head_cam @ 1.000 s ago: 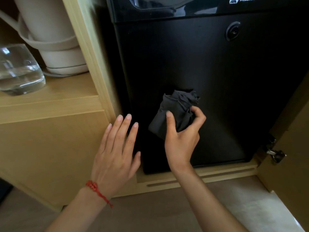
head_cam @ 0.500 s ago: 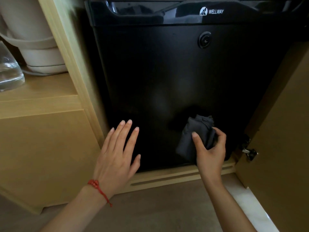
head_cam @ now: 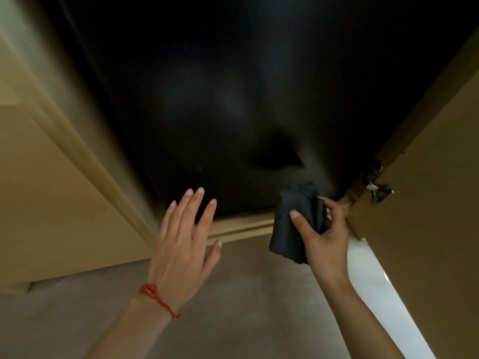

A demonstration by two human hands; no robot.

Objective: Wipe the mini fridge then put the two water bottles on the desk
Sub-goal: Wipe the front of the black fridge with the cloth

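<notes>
The black mini fridge point(head_cam: 220, 104) fills the upper middle of the head view, set inside a light wooden cabinet, its door closed. My right hand point(head_cam: 324, 237) grips a bunched dark grey cloth point(head_cam: 293, 226) at the fridge door's lower right corner, hanging over the wooden sill. My left hand point(head_cam: 184, 244), with a red string bracelet on the wrist, is flat with fingers spread in front of the door's lower left edge. No water bottles are in view.
The wooden sill point(head_cam: 241, 226) runs under the fridge. The cabinet frame point(head_cam: 77, 141) stands at the left. At the right the open cabinet door point(head_cam: 427, 203) hangs on a metal hinge point(head_cam: 378, 187). Grey floor point(head_cam: 233, 307) lies below.
My right hand has carried the cloth down and to the right, from the door's middle to its bottom right corner. The view has dropped; the shelf with the glass and white vessel is out of sight.
</notes>
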